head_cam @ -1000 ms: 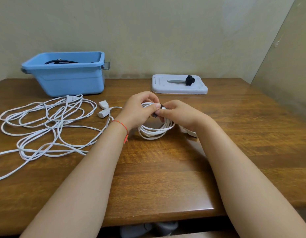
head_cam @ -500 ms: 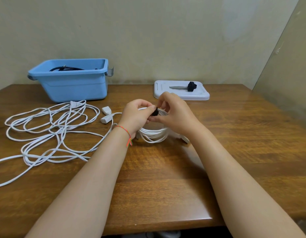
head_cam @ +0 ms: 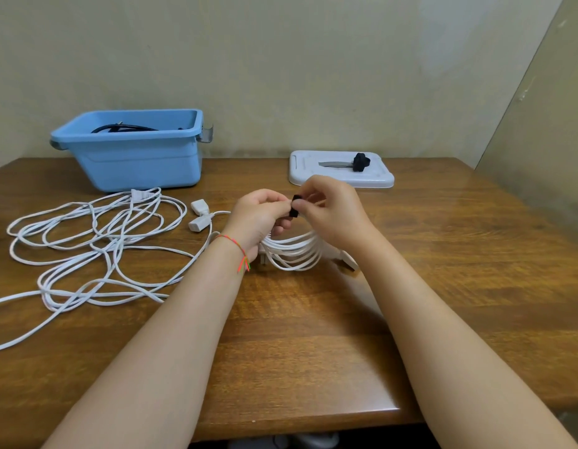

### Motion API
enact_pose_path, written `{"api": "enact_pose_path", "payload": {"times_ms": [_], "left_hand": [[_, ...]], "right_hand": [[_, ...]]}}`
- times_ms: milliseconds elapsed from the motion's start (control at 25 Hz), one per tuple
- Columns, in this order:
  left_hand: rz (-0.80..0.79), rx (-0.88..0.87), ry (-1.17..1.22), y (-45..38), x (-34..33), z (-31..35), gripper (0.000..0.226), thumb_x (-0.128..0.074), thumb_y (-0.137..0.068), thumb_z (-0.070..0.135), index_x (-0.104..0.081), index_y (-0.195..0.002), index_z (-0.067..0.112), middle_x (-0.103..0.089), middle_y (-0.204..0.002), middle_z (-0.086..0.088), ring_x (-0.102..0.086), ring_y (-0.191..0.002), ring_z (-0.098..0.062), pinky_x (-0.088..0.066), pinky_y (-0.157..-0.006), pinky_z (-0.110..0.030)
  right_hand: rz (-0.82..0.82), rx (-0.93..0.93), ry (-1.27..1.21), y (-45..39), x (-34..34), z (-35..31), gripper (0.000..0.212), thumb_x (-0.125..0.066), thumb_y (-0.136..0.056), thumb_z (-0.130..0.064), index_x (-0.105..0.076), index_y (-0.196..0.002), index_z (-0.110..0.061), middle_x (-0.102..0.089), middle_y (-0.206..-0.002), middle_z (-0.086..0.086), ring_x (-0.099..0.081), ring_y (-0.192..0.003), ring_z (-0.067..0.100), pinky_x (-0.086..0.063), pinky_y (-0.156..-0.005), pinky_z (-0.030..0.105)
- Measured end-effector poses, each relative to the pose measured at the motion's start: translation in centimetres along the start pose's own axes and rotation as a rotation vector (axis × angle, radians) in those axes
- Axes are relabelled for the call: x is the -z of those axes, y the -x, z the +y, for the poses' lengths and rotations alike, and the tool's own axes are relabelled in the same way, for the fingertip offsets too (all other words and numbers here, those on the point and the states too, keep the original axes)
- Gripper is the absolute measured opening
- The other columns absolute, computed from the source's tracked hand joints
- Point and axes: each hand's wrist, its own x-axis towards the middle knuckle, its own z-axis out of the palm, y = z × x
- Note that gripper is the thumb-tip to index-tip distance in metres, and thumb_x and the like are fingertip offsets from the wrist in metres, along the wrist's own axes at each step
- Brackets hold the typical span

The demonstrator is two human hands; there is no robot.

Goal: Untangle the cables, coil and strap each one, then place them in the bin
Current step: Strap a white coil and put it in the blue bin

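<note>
Coiled white flat power cable (head_cam: 294,252) hangs in several loops between the two hands, its lowest turns close to or touching the brown wooden table (head_cam: 443,254). In the head view, the left hand (head_cam: 260,218) has its fingers curled round the top of the bundle, and the right hand (head_cam: 333,212) pinches a small black fabric strap (head_cam: 295,206) at that same point. The cable looks light, limp and smooth, so the loops would likely spring apart if released; the safest hold seems to be the gathered top where the strap goes, not a single strand. A second loose white cable (head_cam: 96,241) lies tangled on the table to the left, near the light blue plastic bin (head_cam: 135,163), which already holds a black cable (head_cam: 119,127). A pale grey plastic tray (head_cam: 378,179) behind the hands carries another black strap (head_cam: 360,162).

Against the picture from half a second ago, the right hand's fingertips have closed in on the strap, both hands sit slightly higher over the table, and the coil hangs more fanned out.
</note>
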Motion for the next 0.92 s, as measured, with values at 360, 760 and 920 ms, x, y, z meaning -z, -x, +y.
{"api": "enact_pose_path", "payload": {"times_ms": [360, 760, 920], "left_hand": [[-0.177, 0.029, 0.116, 0.6, 0.4, 0.2, 0.008, -0.066, -0.092, 0.007, -0.066, -0.1, 0.005, -0.072, -0.083, -0.009, -0.068, -0.07, -0.019, -0.057, -0.061, -0.027], [0.047, -0.153, -0.068, 0.3, -0.5, 3.2, 0.004, -0.068, -0.089, 0.005, -0.069, -0.086, 0.006, -0.067, -0.072, -0.007, -0.058, -0.055, -0.006, -0.051, -0.058, -0.018], [0.034, -0.292, -0.154, 0.7, 0.2, 6.5, 0.007, -0.069, -0.085, -0.001, -0.069, -0.085, 0.006, -0.066, -0.071, -0.004, -0.059, -0.053, 0.001, -0.048, -0.058, -0.013]], "right_hand": [[-0.001, -0.28, -0.483, 0.3, 0.4, -0.1, 0.016, -0.068, -0.088, -0.005, -0.058, -0.096, -0.015, -0.065, -0.09, 0.009, -0.064, -0.07, 0.016, -0.054, -0.064, 0.023], [0.009, 0.078, 0.168, -1.2, 1.9, -1.9, 0.016, -0.065, -0.091, -0.019, -0.075, -0.103, -0.015, -0.066, -0.097, 0.002, -0.062, -0.086, 0.017, -0.049, -0.08, 0.028], [-0.054, 0.124, 0.404, -3.0, 3.3, -4.7, 0.016, -0.062, -0.093, -0.022, -0.068, -0.1, -0.009, -0.057, -0.095, 0.005, -0.057, -0.086, 0.026, -0.043, -0.07, 0.035]]}}
